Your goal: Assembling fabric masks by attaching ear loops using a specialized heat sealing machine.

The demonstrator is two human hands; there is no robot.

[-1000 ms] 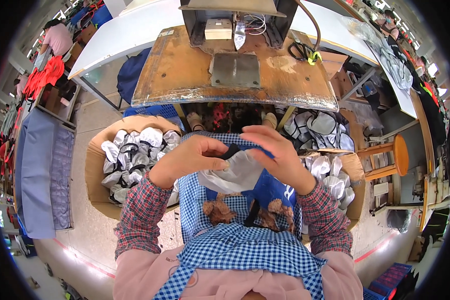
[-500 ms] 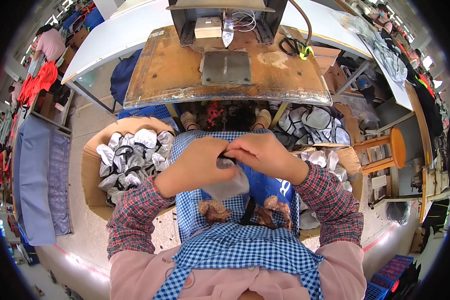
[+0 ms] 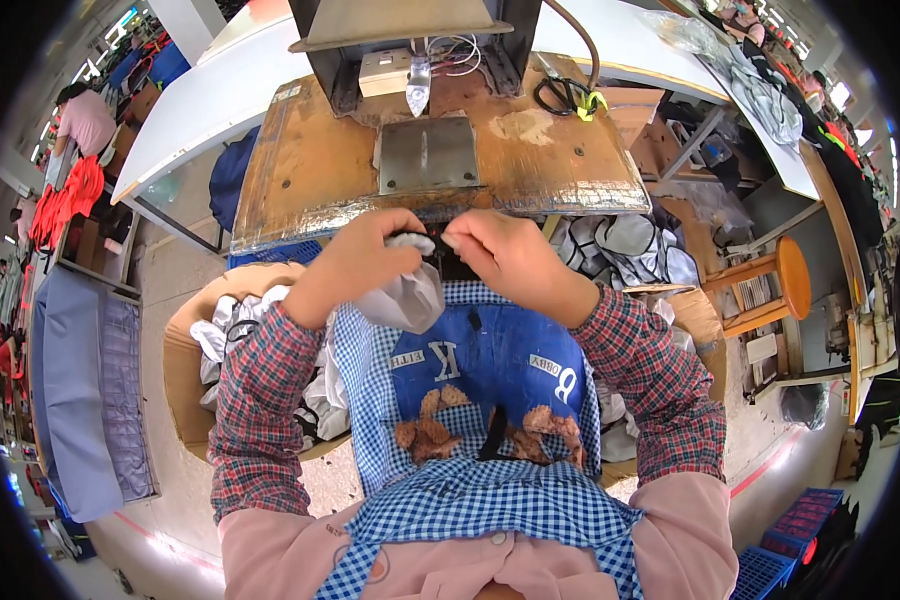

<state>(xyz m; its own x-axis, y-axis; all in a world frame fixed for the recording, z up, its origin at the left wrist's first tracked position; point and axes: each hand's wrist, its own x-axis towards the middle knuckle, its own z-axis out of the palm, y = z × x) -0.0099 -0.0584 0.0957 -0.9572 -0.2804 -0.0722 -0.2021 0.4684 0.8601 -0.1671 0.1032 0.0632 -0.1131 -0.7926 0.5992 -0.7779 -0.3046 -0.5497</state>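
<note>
Both hands pinch one grey fabric piece (image 3: 402, 296) at the bench (image 3: 300, 170) front edge: left hand (image 3: 365, 255) and right hand (image 3: 500, 255) equally near, fabric hanging below the left.

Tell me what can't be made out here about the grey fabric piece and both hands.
Head view only:
- Grey fabric piece: its upper part is covered by the left hand, so its full shape is hidden.
- Small black part between the hands: mostly covered by the right hand; its kind is unclear.
- Fingertips: curled under, so the grip is unseen.
- Cardboard box of pale pieces: partly hidden by the left sleeve.
</note>
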